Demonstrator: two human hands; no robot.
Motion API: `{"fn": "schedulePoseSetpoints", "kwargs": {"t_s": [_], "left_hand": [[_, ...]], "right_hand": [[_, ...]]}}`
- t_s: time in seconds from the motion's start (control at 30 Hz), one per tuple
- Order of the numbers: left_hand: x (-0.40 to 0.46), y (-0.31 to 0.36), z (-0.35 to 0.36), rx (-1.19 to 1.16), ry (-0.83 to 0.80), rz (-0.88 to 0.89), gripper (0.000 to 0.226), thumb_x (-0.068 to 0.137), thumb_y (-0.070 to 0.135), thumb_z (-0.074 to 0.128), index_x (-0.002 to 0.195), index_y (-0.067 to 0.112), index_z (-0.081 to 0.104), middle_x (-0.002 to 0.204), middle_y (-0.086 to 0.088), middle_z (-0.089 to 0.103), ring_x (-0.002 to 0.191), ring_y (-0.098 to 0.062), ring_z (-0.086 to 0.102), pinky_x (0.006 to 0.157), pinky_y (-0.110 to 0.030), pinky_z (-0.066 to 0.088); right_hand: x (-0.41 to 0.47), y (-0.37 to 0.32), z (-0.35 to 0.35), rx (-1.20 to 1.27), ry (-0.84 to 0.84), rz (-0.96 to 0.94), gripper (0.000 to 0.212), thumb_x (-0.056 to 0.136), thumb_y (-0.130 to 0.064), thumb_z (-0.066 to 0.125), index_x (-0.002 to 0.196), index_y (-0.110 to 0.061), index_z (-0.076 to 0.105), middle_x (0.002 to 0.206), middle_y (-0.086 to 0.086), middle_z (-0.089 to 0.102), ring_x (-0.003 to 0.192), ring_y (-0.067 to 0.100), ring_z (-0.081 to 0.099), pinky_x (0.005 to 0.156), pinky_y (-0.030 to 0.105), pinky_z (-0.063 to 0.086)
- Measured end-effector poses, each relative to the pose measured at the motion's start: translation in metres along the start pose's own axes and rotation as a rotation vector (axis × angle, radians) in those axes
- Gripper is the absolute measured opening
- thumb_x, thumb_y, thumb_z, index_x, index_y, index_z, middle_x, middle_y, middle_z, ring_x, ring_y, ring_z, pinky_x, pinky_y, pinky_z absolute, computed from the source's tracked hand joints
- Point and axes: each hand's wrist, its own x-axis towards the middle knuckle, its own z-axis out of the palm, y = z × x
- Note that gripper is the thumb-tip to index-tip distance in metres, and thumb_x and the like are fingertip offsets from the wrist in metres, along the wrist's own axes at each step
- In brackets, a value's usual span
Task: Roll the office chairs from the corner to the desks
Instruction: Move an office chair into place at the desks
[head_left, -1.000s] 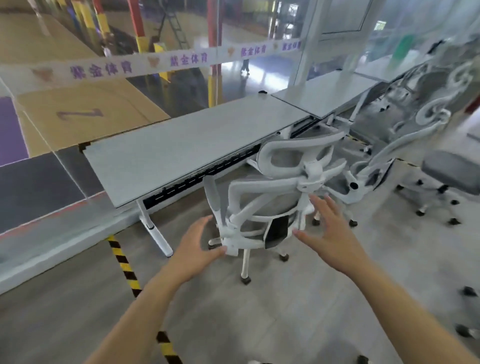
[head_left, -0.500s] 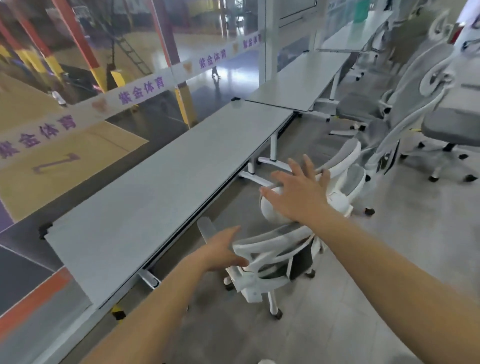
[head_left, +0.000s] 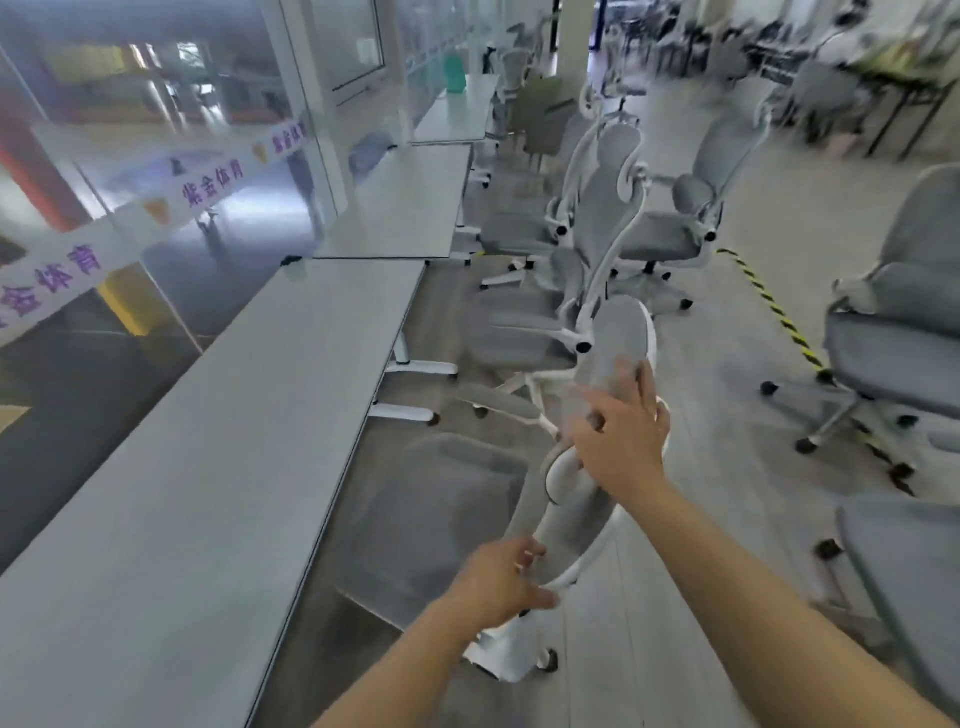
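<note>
Both hands are on the back of a grey-and-white office chair (head_left: 566, 499) standing just beside the long grey desk (head_left: 218, 467), its seat toward the desk edge. The left hand (head_left: 501, 582) grips the lower white frame of the backrest, thumb below the rail and fingers curled over it. The right hand (head_left: 621, 447) rests higher up, at the junction of backrest and headrest (head_left: 618, 338); its fingers lie slightly spread on the padding, though motion blur makes it hard to tell whether the thumb closes around the edge. A second desk (head_left: 405, 208) continues the row beyond the first. More grey chairs (head_left: 613, 218) stand clustered farther along the row, and another chair (head_left: 904, 332) stands well apart to the right on the floor (head_left: 727, 374), near a yellow-and-black floor stripe (head_left: 769, 301).
</note>
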Motion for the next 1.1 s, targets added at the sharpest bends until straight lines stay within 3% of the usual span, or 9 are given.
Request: {"fn": "schedulePoseSetpoints", "kwargs": {"t_s": [0.07,0.17,0.33,0.5,0.67,0.77,0.87,0.97,1.1], "left_hand": [[0.009,0.002,0.011,-0.011,-0.035,0.05,0.07,0.069,0.044,0.08,0.131,0.033,0.05,0.126,0.006,0.055,0.107,-0.012,0.057,0.092,-0.028,0.048],[0.016,0.01,0.03,-0.019,-0.15,0.167,0.089,0.074,0.043,0.077,0.148,0.027,0.03,0.148,0.002,0.038,0.13,-0.018,0.045,0.105,-0.03,0.04],[0.027,0.036,0.044,-0.054,-0.168,0.273,0.094,0.078,0.035,0.074,0.154,0.023,0.019,0.156,0.001,0.03,0.139,-0.02,0.036,0.11,-0.033,0.035],[0.029,0.053,0.065,-0.1,-0.196,0.245,0.094,0.078,0.04,0.073,0.154,0.023,0.02,0.155,-0.002,0.031,0.136,-0.024,0.039,0.109,-0.039,0.038],[0.03,0.073,0.09,-0.106,-0.206,0.199,0.095,0.08,0.046,0.07,0.155,0.029,0.014,0.161,0.003,0.019,0.144,-0.022,0.028,0.115,-0.038,0.031],[0.026,0.092,0.1,-0.138,-0.219,0.163,0.092,0.081,0.042,0.072,0.154,0.029,0.017,0.159,0.004,0.025,0.143,-0.02,0.03,0.113,-0.034,0.032],[0.023,0.114,0.113,-0.098,-0.177,0.125,0.09,0.079,0.036,0.076,0.152,0.027,0.025,0.153,0.001,0.037,0.137,-0.021,0.039,0.107,-0.032,0.039],[0.02,0.133,0.136,-0.016,-0.126,0.072,0.088,0.071,0.043,0.079,0.147,0.029,0.036,0.142,0.002,0.051,0.128,-0.023,0.051,0.104,-0.037,0.045],[0.02,0.146,0.16,0.044,-0.103,0.018,0.06,0.064,0.05,0.081,0.118,0.034,0.058,0.108,0.008,0.07,0.099,-0.016,0.067,0.087,-0.039,0.056]], "right_hand": [[-0.004,0.004,0.001,0.148,0.071,0.103,0.062,0.085,-0.028,0.047,0.146,-0.038,0.038,0.164,-0.007,-0.001,0.15,0.016,-0.004,0.12,0.046,0.011],[-0.01,0.003,0.0,0.494,0.16,0.278,0.079,0.089,-0.006,0.049,0.154,-0.039,0.017,0.163,-0.011,-0.006,0.149,0.01,0.007,0.114,0.027,0.016],[-0.01,0.016,-0.01,0.55,0.224,0.394,0.091,0.077,-0.018,0.056,0.152,-0.041,0.01,0.157,-0.01,0.021,0.14,0.018,0.031,0.116,0.047,0.031],[-0.012,0.037,-0.025,0.52,0.158,0.403,0.094,0.071,-0.022,0.058,0.15,-0.041,0.011,0.152,-0.002,0.028,0.133,0.028,0.039,0.109,0.054,0.04],[-0.009,0.07,-0.047,0.478,0.033,0.333,0.094,0.083,-0.015,0.061,0.154,-0.039,0.004,0.156,-0.014,0.015,0.14,0.02,0.027,0.115,0.049,0.031],[-0.01,0.087,-0.057,0.51,0.058,0.287,0.093,0.082,-0.013,0.06,0.154,-0.037,0.005,0.157,-0.012,0.014,0.142,0.018,0.024,0.117,0.047,0.028],[-0.018,0.099,-0.061,0.606,0.144,0.306,0.09,0.082,-0.009,0.058,0.153,-0.037,0.01,0.152,-0.003,0.03,0.134,0.021,0.039,0.111,0.043,0.038],[-0.03,0.1,-0.061,0.89,0.316,0.4,0.078,0.084,0.0,0.055,0.15,-0.029,0.026,0.132,0.0,0.048,0.105,0.008,0.056,0.088,0.019,0.049],[-0.039,0.109,-0.064,1.14,0.369,0.477,0.068,0.082,0.003,0.053,0.141,-0.028,0.043,0.122,0.0,0.061,0.104,0.014,0.061,0.094,0.032,0.053]]}}
